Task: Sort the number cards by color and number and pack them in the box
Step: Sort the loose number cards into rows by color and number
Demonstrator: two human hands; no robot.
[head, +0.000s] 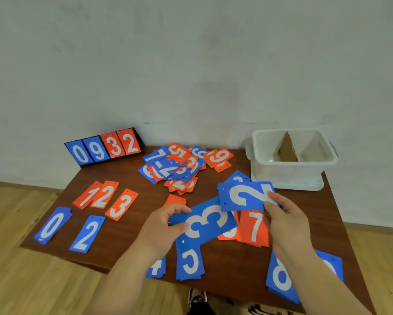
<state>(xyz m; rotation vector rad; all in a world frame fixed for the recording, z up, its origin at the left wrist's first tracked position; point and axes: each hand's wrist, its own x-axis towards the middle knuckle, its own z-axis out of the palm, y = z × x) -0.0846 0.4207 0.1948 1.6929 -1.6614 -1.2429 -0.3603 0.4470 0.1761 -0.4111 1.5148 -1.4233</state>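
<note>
At the near edge of the bench [122, 237] lie a blue 4 card [155, 268], a blue 5 card [190, 262] on top of a small blue stack, and a blue 8 card [280, 276] partly under the right forearm. A shoe [197, 296] shows on the floor below the edge.

Just beyond, the left hand [161, 228] pinches the left end of a blue 3 card [204, 221] between thumb and fingers. The right hand [286, 223] grips the right end of a held blue 2 card [243, 196], thumb on its face. The two cards overlap slightly, above an orange 7 card [254, 228] that lies on the bench between the hands.

To the left, sorted cards lie in two rows. The nearer row has a blue 0 card [51, 225] and a lying blue 2 card [87, 234], well apart. The row behind has an orange 1 card [87, 195] overlapped by an orange 2 card [104, 194], with an orange 3 card [121, 204] beside them.

Farther back, in the middle, sits a loose heap of mixed cards [179, 167], blue and orange.

At the far right corner stands the clear plastic box [291, 176], open, with a cardboard divider [287, 148] upright inside; no cards show in it.

At the far left, against the wall, a scoreboard stand [104, 147] shows blue 0 and 9, orange 3 and 2.
</note>
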